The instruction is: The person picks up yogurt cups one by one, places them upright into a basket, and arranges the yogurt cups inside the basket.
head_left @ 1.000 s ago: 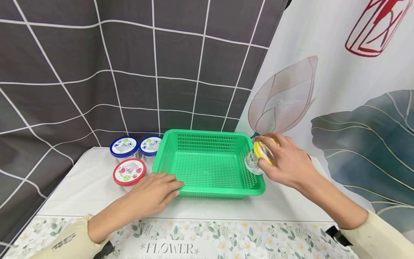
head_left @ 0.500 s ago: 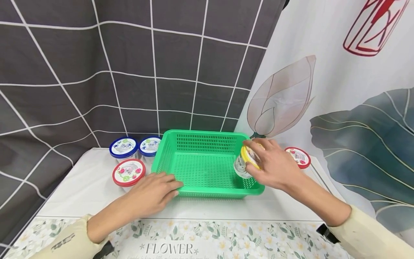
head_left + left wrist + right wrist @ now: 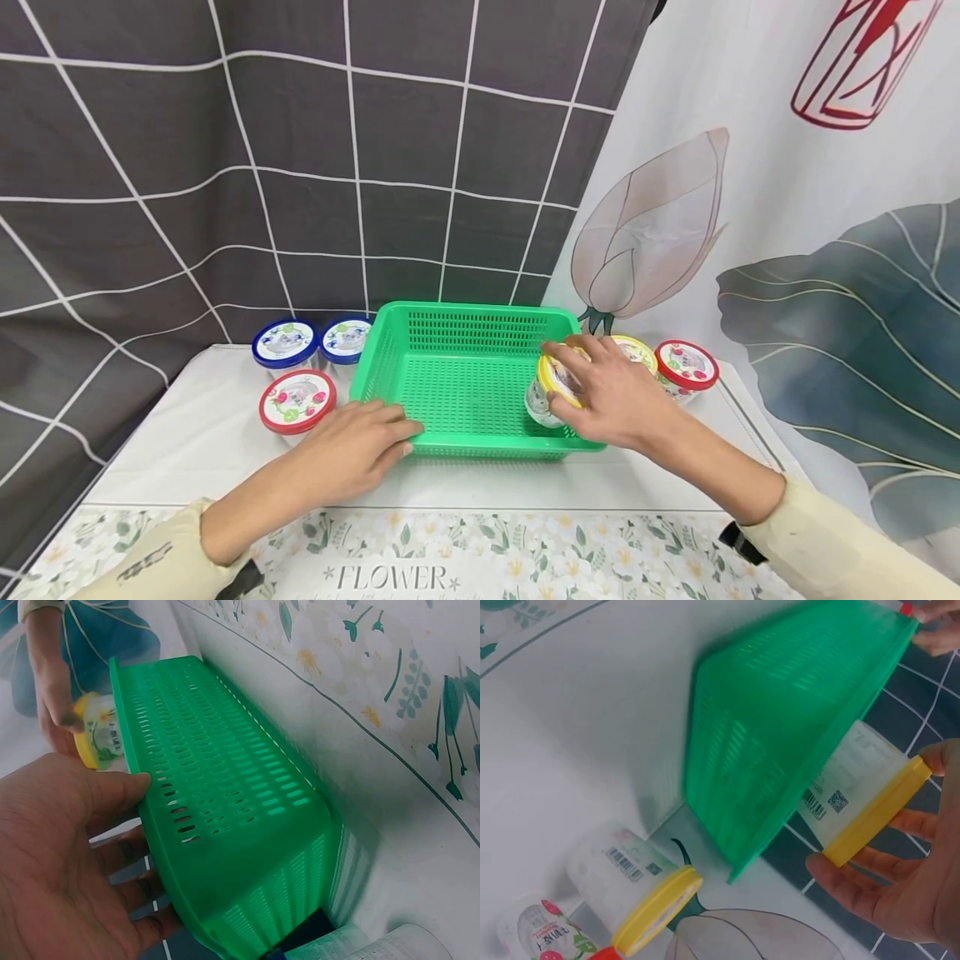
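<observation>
My right hand grips a clear plastic tub with a yellow lid by its lid, fingers and thumb around the lid's edge. The tub leans, its base inside the right end of the green basket. In the right wrist view the held tub shows a barcode and overlaps the basket's rim. My left hand holds the basket's front left corner. The left wrist view shows the left hand's thumb outside the rim and its fingers on the inner side.
Left of the basket stand two blue-lidded tubs and a red-lidded tub. Beyond my right hand are another yellow-lidded tub and a red-lidded tub. A dark checked curtain hangs behind the white table.
My right hand has carried the yellow-lidded tub left and down, from over the basket's right rim to inside it. The tubs behind that hand have come into view. My left hand stays put.
</observation>
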`<action>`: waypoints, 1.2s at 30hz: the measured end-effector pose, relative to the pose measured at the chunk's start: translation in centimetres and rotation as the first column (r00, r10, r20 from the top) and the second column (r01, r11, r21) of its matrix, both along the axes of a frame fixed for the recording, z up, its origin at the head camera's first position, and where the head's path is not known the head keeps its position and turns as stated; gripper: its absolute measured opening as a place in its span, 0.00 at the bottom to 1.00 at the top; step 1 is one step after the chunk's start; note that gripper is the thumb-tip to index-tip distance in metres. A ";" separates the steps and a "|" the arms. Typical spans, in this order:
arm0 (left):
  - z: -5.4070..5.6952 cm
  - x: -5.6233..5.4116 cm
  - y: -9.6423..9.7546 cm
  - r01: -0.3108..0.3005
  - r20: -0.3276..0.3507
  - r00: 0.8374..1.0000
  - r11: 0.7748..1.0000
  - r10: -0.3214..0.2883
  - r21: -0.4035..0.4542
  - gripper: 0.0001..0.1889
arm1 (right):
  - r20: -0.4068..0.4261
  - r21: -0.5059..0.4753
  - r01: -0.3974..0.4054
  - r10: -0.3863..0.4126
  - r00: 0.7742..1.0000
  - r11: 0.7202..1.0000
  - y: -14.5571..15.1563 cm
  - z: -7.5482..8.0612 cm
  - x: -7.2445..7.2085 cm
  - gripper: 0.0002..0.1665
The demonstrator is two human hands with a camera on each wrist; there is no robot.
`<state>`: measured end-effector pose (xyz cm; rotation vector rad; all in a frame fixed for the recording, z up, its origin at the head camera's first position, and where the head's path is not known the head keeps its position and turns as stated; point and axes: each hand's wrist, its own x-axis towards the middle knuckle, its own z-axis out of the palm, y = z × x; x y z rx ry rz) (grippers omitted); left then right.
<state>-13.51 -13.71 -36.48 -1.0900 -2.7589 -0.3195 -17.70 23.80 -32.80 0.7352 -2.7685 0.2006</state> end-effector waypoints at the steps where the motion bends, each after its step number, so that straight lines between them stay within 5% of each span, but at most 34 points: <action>1: 0.0 0.0 0.0 -0.001 0.000 1.000 1.000 0.001 0.000 0.14 | 0.001 0.003 -0.006 0.006 1.000 1.000 -0.1 -0.1 0.0 0.37; 17: -0.1 0.0 0.0 0.003 -0.008 1.000 1.000 -0.003 -0.010 0.14 | 0.011 0.012 -0.116 0.116 0.993 0.993 -0.8 -2.0 -0.6 0.33; 36: -0.2 -0.1 0.1 0.016 -0.046 0.999 1.000 -0.016 -0.012 0.13 | 0.011 0.081 -0.148 0.148 0.989 0.986 -1.5 -3.2 -1.5 0.35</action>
